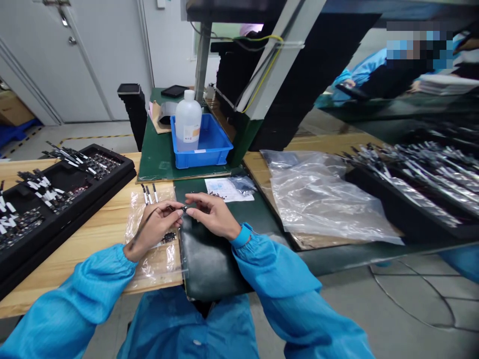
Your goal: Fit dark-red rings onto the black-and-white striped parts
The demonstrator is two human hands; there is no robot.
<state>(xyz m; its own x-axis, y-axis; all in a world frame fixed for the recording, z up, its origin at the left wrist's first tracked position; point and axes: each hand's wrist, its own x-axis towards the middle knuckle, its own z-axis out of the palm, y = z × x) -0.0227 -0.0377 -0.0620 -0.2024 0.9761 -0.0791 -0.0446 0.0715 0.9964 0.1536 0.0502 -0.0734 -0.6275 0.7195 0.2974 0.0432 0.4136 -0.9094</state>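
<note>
At the bench edge, above a black padded mat [209, 264]: one small black component [184, 210], held up between both hands, too small to identify further.

Left hand [153, 227]: fingertips [175, 209] pressed together on the component, over a clear plastic bag [151, 269]. A thin dark strand [144, 232] runs from this hand toward the wrist; wire or tool, cannot tell.

Right hand [213, 214]: fingertips [192, 201] closed on the component from the opposite side, almost meeting the left.

Work in hand: judged to be fine two-handed handling of the component. Any next move calls for a steady fingertip pinch, the piece being tiny.

Nearby: small circuit board [168, 238] and white-tabbed flex strips [147, 194] on the bag; paper slip [224, 189] on the mat.

Left of the hands: black tray [129, 164] of circuit boards on a wooden bench [93, 214].

Right: black tray [359, 174] of flex cables; large clear poly bag [318, 199].

Beyond: blue plastic bin [220, 149] holding a white plastic bottle [187, 122].
</note>
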